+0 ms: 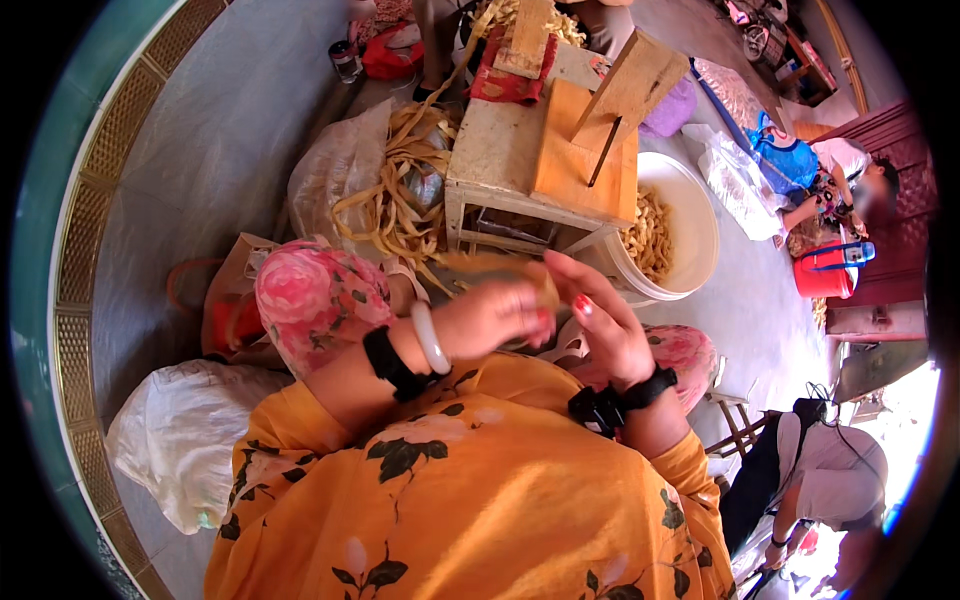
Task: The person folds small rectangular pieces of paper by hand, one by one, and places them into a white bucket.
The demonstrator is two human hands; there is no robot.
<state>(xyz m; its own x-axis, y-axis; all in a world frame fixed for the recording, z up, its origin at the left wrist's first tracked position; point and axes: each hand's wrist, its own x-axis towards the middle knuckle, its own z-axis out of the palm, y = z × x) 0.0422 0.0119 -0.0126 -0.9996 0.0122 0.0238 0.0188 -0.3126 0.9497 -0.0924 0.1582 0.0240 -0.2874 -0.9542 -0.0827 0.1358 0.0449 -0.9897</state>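
My left hand [492, 318], with a white bangle and a black band at the wrist, is curled in front of my lap around a tan, ribbon-like strip [500, 264]. Motion blurs its fingers and the strip. Close by on the right is my right hand [612, 330], its thumb and fingers apart; whether it touches the strip is hard to tell. Beyond the left hand, a tangle of long tan strips [405, 185] spills from a clear plastic bag [335, 180]. A low wooden stand [490, 150] bears an upright board [632, 85] and a thin dark rod [604, 152].
Right of the stand, a white bucket [697, 225] contains short tan pieces [650, 232]. A white sack [190, 440] lies by my left side. Two other people are at the right, near a red bucket [825, 272] and a blue bag [783, 158]. Another person sits beyond the stand.
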